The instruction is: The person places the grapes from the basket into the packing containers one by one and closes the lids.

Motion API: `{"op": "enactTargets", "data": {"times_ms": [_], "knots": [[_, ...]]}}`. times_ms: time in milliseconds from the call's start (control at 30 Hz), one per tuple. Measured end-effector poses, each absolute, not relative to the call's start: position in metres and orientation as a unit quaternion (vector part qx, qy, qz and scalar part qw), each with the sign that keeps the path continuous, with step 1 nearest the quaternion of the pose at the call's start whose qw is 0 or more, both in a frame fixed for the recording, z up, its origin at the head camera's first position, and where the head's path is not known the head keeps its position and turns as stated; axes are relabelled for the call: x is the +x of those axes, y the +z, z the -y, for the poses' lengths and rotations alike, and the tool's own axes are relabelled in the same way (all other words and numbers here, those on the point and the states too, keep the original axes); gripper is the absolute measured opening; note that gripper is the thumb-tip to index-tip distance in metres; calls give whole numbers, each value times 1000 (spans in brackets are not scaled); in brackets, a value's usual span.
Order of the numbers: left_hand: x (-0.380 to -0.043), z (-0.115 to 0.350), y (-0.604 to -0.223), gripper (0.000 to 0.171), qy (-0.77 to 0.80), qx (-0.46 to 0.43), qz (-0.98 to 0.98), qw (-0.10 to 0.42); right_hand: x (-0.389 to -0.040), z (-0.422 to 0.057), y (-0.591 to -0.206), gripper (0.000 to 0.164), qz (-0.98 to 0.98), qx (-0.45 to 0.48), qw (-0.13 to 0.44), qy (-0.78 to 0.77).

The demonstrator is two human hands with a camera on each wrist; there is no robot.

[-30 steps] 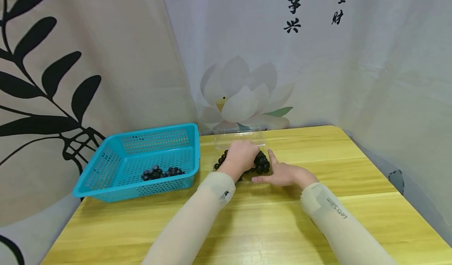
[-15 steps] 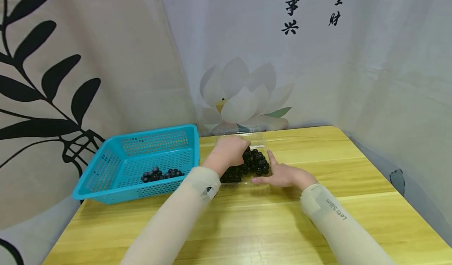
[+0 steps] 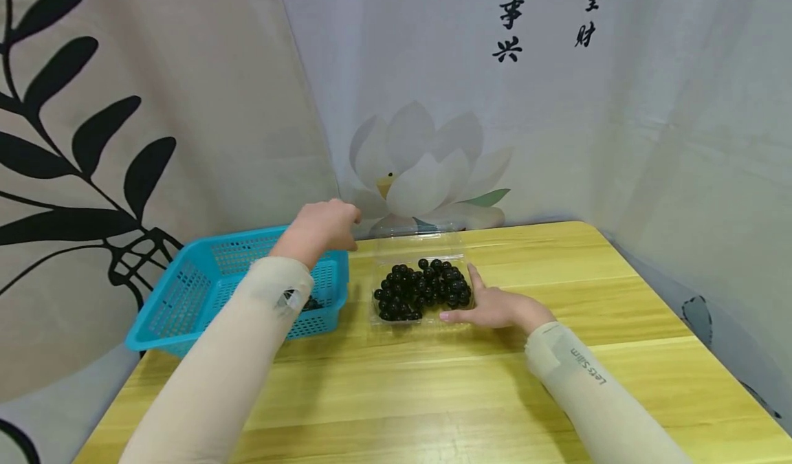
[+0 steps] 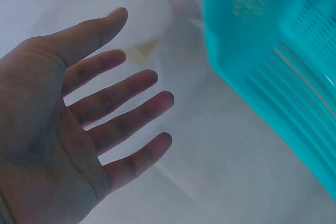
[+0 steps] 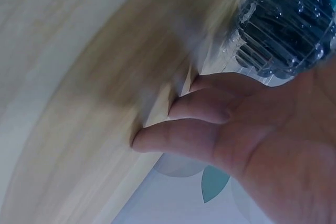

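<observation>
My left hand (image 3: 324, 225) hovers over the right back corner of the blue plastic basket (image 3: 179, 299), holding nothing. In the left wrist view its fingers are spread beside the basket wall (image 4: 226, 45). A clear plastic clamshell box (image 3: 427, 321) stands mid-table, full of black grapes (image 3: 402, 291), its transparent lid (image 3: 421, 245) raised at the back. Against the box's right side rests my right hand (image 3: 501, 307), thumb at the front corner and a finger extended along the side. The right wrist view has its other fingertips down on the wooden table. A few dark grapes (image 3: 312, 304) show inside the basket, partly behind my left forearm.
The wooden table (image 3: 458, 395) reaches a printed curtain (image 3: 557, 141) at the back. The basket sits at the table's left side, a narrow gap from the box. Both forearms, in light sleeves, come in from the front edge.
My left hand has come out of the box and moved left and up to above the basket corner, uncovering the grapes. The right hand has stayed at the box.
</observation>
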State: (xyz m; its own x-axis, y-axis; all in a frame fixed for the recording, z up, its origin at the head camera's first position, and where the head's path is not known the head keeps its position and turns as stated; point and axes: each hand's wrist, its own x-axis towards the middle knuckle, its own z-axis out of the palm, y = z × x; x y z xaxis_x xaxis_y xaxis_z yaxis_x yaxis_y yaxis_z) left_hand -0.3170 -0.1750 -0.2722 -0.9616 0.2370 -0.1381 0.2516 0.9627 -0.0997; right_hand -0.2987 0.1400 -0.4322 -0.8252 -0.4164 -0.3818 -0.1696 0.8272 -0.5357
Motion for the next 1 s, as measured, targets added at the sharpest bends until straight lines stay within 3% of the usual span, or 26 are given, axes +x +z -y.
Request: {"op": "enactTargets", "data": {"times_ms": [167, 333, 567, 1000], "knots": [[-316, 210, -268, 56, -48, 100, -990, 92, -299, -141, -431, 140, -923, -157, 248, -249], [-310, 234, -272, 63, -40, 58, -984, 162, -300, -142, -430, 141, -925, -156, 243, -246], [-305, 259, -291, 58, -11, 22, -967, 254, -300, -143, -432, 141, -924, -157, 246, -248], [-299, 300, -324, 51, 4, -1, -945, 328, -300, -140, -435, 138, -923, -160, 246, -248]]}}
